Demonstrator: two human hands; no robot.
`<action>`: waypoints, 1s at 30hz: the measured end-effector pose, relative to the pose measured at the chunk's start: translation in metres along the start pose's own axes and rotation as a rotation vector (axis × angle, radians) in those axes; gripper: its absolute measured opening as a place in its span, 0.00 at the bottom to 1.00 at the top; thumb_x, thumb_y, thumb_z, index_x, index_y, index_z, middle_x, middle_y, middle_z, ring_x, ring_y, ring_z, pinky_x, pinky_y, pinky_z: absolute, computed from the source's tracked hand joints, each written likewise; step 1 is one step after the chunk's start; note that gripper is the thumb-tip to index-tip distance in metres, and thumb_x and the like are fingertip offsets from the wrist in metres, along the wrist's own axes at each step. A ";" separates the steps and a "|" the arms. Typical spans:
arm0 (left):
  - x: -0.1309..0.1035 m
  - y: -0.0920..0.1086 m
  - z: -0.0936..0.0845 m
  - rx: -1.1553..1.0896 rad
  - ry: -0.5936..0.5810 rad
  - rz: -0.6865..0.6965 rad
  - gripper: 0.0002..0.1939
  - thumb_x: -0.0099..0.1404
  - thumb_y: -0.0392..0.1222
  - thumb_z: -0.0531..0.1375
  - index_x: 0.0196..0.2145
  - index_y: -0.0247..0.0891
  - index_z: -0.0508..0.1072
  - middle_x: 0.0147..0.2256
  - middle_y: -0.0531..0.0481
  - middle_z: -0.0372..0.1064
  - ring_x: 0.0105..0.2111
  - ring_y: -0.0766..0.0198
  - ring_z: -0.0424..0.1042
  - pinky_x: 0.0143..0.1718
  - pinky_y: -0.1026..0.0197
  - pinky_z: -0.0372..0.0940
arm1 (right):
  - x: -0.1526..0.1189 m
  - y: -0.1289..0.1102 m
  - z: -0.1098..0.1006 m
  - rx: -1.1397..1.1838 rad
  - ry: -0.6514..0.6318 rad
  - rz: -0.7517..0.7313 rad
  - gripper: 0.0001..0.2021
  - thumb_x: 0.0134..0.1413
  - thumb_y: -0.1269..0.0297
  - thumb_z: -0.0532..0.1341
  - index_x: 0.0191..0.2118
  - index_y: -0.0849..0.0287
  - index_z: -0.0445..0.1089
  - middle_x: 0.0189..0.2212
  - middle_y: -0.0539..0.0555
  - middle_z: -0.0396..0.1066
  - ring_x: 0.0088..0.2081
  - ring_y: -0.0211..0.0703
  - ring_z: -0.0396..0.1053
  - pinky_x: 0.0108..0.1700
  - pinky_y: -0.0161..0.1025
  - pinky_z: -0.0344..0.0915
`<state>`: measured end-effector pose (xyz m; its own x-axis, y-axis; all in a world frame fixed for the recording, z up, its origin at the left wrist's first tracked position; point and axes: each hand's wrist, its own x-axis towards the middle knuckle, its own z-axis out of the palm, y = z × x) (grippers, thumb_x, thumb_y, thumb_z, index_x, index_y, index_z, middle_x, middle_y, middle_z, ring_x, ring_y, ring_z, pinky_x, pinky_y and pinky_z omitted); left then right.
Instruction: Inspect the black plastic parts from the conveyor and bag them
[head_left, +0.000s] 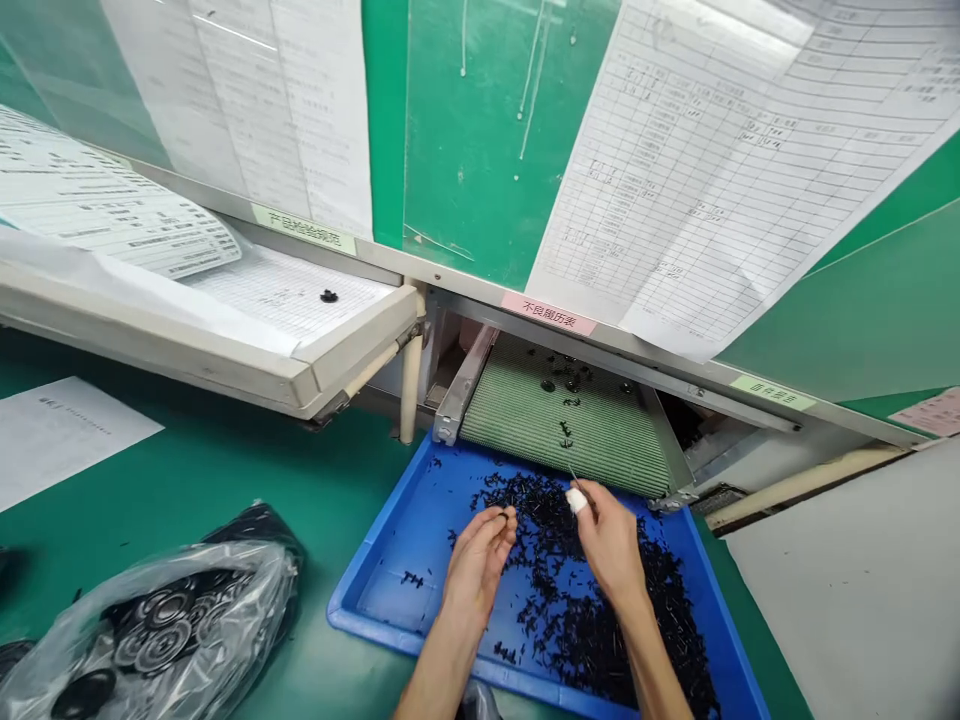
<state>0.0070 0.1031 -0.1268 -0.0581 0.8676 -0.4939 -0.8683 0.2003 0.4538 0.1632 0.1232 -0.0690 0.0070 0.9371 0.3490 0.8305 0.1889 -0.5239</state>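
My left hand (478,562) is over the blue tray (379,575), its thumb and fingertips pinched on a small black part (503,516) that is mostly hidden by the fingers. To its right, my right hand (611,540) grips a thin, pointed metal tool (574,473); its exact kind is too small to tell. The tool's tip points up toward the lower edge of a green ribbed conveyor belt (510,405). White wrapping (576,500) covers the right thumb. Beneath both hands, many small black plastic scraps (555,590) are heaped in the tray, thickest on the right.
Several black parts (573,383) lie on the belt between metal side rails (466,388). At lower left, a clear plastic bag (262,590) holds round black parts (161,625). A paper-covered shelf (300,375) juts out at left. Sheets (675,200) hang on the green panel (480,150) ahead.
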 end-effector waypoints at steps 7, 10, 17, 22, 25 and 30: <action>0.002 0.004 -0.001 -0.070 0.049 -0.002 0.11 0.56 0.20 0.54 0.25 0.31 0.71 0.28 0.45 0.72 0.25 0.69 0.70 0.26 0.68 0.67 | 0.126 0.002 -0.017 -0.438 -0.039 -0.045 0.18 0.57 0.73 0.48 0.46 0.57 0.71 0.39 0.57 0.70 0.39 0.43 0.69 0.40 0.34 0.59; 0.003 0.005 -0.001 -0.084 0.108 -0.003 0.11 0.57 0.21 0.54 0.26 0.30 0.72 0.28 0.46 0.71 0.24 0.70 0.70 0.26 0.68 0.68 | 0.164 0.011 -0.010 -0.487 -0.066 -0.012 0.17 0.56 0.74 0.49 0.46 0.59 0.71 0.38 0.59 0.71 0.39 0.45 0.69 0.38 0.35 0.58; 0.006 0.003 -0.001 -0.091 0.131 -0.036 0.10 0.57 0.23 0.56 0.28 0.32 0.74 0.30 0.46 0.72 0.25 0.71 0.70 0.27 0.70 0.67 | 0.220 0.006 0.025 -0.506 -0.150 -0.070 0.13 0.62 0.65 0.51 0.47 0.62 0.68 0.45 0.58 0.69 0.44 0.43 0.67 0.44 0.40 0.62; 0.008 0.000 -0.005 -0.106 0.117 -0.030 0.10 0.57 0.24 0.56 0.28 0.32 0.74 0.29 0.46 0.72 0.25 0.71 0.70 0.27 0.70 0.66 | 0.232 -0.013 0.030 -0.485 -0.162 -0.066 0.11 0.61 0.67 0.53 0.44 0.64 0.69 0.39 0.59 0.71 0.42 0.46 0.68 0.42 0.41 0.61; 0.006 0.000 -0.005 -0.106 0.051 -0.008 0.08 0.57 0.26 0.58 0.31 0.33 0.76 0.31 0.44 0.73 0.28 0.69 0.70 0.30 0.68 0.67 | 0.199 -0.026 0.018 -0.466 -0.121 -0.100 0.14 0.60 0.71 0.49 0.44 0.64 0.70 0.38 0.62 0.71 0.41 0.49 0.68 0.39 0.39 0.59; -0.005 0.001 0.001 -0.042 -0.095 0.062 0.11 0.54 0.35 0.66 0.38 0.34 0.76 0.35 0.44 0.72 0.32 0.67 0.69 0.33 0.66 0.65 | 0.091 -0.037 0.002 -0.093 -0.187 -0.131 0.12 0.57 0.69 0.51 0.41 0.59 0.70 0.33 0.53 0.70 0.33 0.40 0.66 0.34 0.34 0.58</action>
<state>0.0068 0.0991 -0.1228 -0.0669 0.9171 -0.3929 -0.8846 0.1277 0.4485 0.1319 0.2021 -0.0200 -0.2000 0.9460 0.2550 0.8653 0.2927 -0.4070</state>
